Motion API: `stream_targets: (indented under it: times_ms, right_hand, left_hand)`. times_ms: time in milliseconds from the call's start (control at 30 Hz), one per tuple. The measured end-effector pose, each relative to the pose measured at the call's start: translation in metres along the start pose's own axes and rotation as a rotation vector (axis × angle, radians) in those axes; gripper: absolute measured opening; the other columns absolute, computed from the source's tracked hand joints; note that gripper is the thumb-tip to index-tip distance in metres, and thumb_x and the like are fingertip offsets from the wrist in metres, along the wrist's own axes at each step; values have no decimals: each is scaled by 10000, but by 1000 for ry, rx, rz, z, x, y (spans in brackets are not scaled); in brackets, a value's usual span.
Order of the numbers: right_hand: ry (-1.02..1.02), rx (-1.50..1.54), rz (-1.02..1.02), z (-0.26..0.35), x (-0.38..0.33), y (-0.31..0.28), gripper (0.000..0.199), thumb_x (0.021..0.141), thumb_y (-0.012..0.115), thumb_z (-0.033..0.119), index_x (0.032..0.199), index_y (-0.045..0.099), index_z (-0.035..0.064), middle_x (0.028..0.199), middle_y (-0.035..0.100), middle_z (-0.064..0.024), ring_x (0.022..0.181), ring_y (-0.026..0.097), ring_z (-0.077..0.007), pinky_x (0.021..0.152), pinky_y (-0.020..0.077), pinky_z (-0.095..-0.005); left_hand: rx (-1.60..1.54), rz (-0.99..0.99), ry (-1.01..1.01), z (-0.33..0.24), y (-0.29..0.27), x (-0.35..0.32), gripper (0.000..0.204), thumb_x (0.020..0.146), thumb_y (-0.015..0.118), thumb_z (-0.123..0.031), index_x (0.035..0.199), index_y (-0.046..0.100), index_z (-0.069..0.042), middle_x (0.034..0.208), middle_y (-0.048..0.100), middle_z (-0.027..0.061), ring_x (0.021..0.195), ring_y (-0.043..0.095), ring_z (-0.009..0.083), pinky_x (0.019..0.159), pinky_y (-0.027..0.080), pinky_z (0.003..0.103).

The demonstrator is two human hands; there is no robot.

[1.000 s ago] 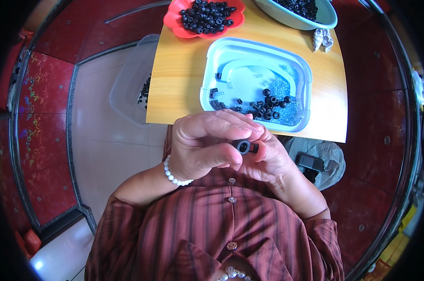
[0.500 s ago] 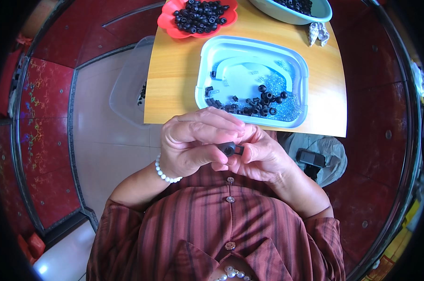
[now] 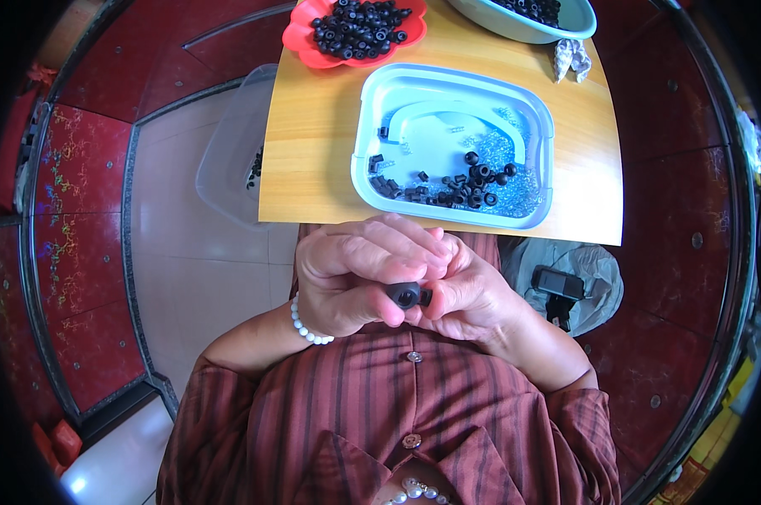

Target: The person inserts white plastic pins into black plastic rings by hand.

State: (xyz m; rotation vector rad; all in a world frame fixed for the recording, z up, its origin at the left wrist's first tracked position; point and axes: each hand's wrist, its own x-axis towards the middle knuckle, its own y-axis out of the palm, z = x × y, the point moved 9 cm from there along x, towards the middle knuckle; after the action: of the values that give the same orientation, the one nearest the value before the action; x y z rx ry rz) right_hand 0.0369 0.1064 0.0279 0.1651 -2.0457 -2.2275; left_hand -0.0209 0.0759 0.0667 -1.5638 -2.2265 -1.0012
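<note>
My left hand (image 3: 355, 273) and my right hand (image 3: 469, 290) are pressed together close to my chest, below the near edge of the wooden table (image 3: 313, 160). Between their fingertips they pinch a small black ring-shaped part (image 3: 407, 295). A white bead bracelet (image 3: 306, 324) circles my left wrist. Just beyond the hands, a light blue tray (image 3: 372, 109) on the table holds several more black ring parts (image 3: 469, 185) and tiny clear pieces scattered along its near side.
A red scalloped dish (image 3: 300, 38) full of black rings sits at the table's far left, and a pale green bowl (image 3: 578, 21) of them at the far right. A clear plastic bin (image 3: 229, 156) stands on the floor left of the table. A grey bag with a black device (image 3: 565, 286) lies to the right.
My hands stay joined on the black ring part and have sunk slightly nearer my chest. The fingers have shifted a little around the part.
</note>
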Motion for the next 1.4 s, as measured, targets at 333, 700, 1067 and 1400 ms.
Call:
stream_targets:
  times_ms: [333, 700, 1067, 1400]
  right_hand:
    - [-75, -117, -156, 9, 2, -6, 126, 840, 658, 82, 959, 666, 42, 900, 634, -61, 794, 606, -135, 755, 512, -267]
    - [-106, -150, -191, 27, 5, -20, 169, 862, 640, 121, 1000, 656, 25, 886, 636, -62, 773, 594, -128, 721, 482, -258]
    - [-491, -2103, -763, 160, 11, -20, 170, 742, 682, 120, 888, 706, 36, 807, 648, -125, 722, 631, -230, 671, 486, -312]
    - [-148, -2660, -635, 129, 74, -46, 185, 739, 660, 270, 781, 652, 90, 799, 653, -93, 795, 629, -257, 794, 361, -418]
  left_hand:
    - [-2, -98, -79, 6, -9, 7, 275, 785, 719, -125, 999, 624, 20, 990, 654, 175, 1011, 609, 292, 907, 469, 403]
    - [262, -108, -323, 22, -28, 11, 226, 852, 652, -108, 1031, 608, 24, 996, 648, 144, 908, 632, 187, 764, 521, 281]
    - [950, -297, -157, 19, -193, 160, 171, 832, 668, -81, 975, 609, -8, 889, 644, 44, 796, 616, 98, 688, 506, 230]
    - [1557, -289, -255, 32, -195, 191, 187, 703, 721, -115, 876, 688, -48, 844, 670, 142, 764, 644, 226, 696, 500, 338]
